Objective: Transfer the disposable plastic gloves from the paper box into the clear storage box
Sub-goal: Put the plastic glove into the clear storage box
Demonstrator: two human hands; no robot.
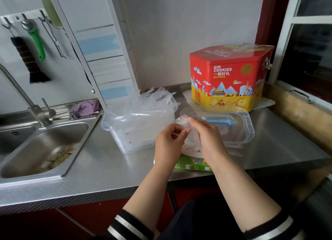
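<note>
At frame centre, the left hand (169,138) and right hand (206,132) both pinch a thin, limp, slippery glove (183,120) above the paper box (190,165); judged featherweight, grip bunched film, then carry left to the clear storage box (136,130).

**Home kitchen, worktop corner**

Stainless steel sink (45,146) set in metal counter (107,168). Tap (21,96) behind sink; brush (29,60) and peeler (36,42) hung on hooks above. Cookie tin (228,76) far right of sink, beside window (305,51).
</note>
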